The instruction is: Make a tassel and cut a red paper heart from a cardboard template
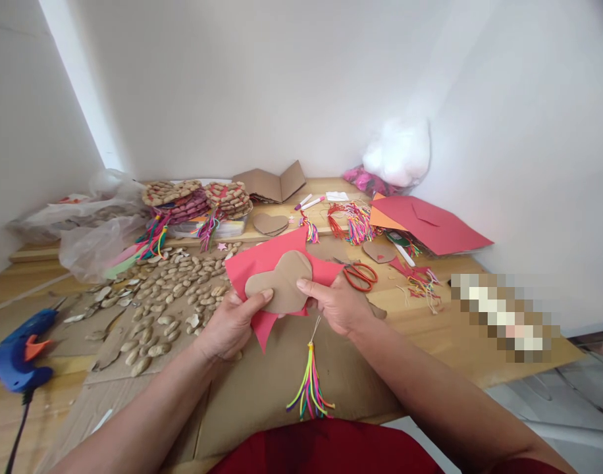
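A brown cardboard heart [282, 284] lies against a piece of red paper [255, 257] with uneven cut edges. Both are held up over the cardboard-covered table. My left hand [235, 322] pinches them at the lower left, thumb on the heart. At the right side my right hand [338, 304] grips them too, its thumb on the heart's edge. Under the held pieces, a multicoloured tassel [310, 385] with a thin string rests on the cardboard. Red-handled scissors [361, 277] lie just beyond my right hand.
Peanuts [168, 296] spread over cardboard at the left, near a blue glue gun [22, 355]. Behind are stacked peanut pieces [227, 199], cardboard hearts [270, 224], markers [312, 202], tassels [358, 222] and red sheets [434, 224].
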### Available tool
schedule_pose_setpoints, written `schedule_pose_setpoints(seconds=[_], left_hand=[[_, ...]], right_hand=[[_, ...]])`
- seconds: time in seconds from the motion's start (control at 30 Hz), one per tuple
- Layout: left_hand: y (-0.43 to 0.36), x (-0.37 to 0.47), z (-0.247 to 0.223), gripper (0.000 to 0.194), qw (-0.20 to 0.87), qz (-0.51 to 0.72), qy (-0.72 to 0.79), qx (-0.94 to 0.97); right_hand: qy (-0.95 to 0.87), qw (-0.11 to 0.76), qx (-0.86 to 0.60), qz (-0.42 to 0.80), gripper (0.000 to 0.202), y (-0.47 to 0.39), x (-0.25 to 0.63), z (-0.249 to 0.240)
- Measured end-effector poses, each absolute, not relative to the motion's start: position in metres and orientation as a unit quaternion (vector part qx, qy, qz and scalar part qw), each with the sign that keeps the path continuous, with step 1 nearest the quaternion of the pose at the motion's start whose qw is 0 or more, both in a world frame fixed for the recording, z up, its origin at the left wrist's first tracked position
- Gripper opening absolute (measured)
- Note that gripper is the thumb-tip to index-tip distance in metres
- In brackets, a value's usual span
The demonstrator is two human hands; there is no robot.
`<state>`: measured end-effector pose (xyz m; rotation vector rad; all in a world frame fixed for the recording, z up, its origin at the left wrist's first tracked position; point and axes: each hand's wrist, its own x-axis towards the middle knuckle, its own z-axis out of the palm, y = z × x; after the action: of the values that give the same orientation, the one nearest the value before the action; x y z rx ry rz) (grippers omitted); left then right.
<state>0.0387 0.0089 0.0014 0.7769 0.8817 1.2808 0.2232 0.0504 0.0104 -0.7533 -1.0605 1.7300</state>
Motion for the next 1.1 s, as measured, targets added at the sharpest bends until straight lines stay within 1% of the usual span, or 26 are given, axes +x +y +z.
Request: schedule_pose_setpoints(seconds=[0.2, 0.3, 0.4, 0.47, 0.53, 0.6, 0.7, 0.77, 0.83, 0.97, 1.0, 1.1], left_hand=[[0.010, 0.040, 0.004, 0.037, 0.667, 0.560, 0.383, 0.308], [0.010, 0.038, 0.004, 0.042, 0.678, 0.557, 0.374, 0.301], [0.011, 0.033, 0.003, 0.048, 0.695, 0.557, 0.355, 0.285], [0.012, 0.030, 0.001, 0.048, 0.721, 0.550, 0.328, 0.265], [0.013, 0.027, 0.001, 0.056, 0.749, 0.541, 0.289, 0.249], [0.013, 0.026, 0.002, 0.069, 0.765, 0.540, 0.257, 0.241], [0.011, 0.028, 0.008, 0.084, 0.768, 0.544, 0.237, 0.242], [0.008, 0.031, 0.012, 0.090, 0.764, 0.545, 0.239, 0.247], [0.006, 0.033, 0.012, 0.087, 0.758, 0.547, 0.249, 0.254], [0.004, 0.034, 0.004, 0.065, 0.760, 0.538, 0.254, 0.264], [0.004, 0.034, 0.003, 0.062, 0.762, 0.535, 0.252, 0.263], [0.005, 0.034, 0.004, 0.065, 0.763, 0.538, 0.256, 0.252]], right_hand=[[-0.416, 0.442, -0.355, 0.711, 0.038, 0.052, 0.225, 0.009], [-0.408, 0.432, -0.373, 0.712, 0.034, 0.054, 0.225, 0.007], [-0.383, 0.426, -0.382, 0.725, 0.034, 0.055, 0.225, 0.007], [-0.368, 0.426, -0.383, 0.732, 0.034, 0.056, 0.225, 0.009], [-0.365, 0.427, -0.384, 0.733, 0.033, 0.057, 0.225, 0.010], [-0.369, 0.426, -0.377, 0.735, 0.034, 0.058, 0.227, 0.010], [-0.383, 0.415, -0.355, 0.745, 0.034, 0.059, 0.228, 0.009], [-0.391, 0.407, -0.346, 0.749, 0.033, 0.060, 0.228, 0.008], [-0.392, 0.403, -0.346, 0.751, 0.031, 0.060, 0.227, 0.008], [-0.377, 0.412, -0.366, 0.745, 0.031, 0.058, 0.225, 0.006], [-0.373, 0.414, -0.371, 0.743, 0.031, 0.057, 0.225, 0.006], [-0.370, 0.417, -0.374, 0.742, 0.032, 0.057, 0.224, 0.006]])
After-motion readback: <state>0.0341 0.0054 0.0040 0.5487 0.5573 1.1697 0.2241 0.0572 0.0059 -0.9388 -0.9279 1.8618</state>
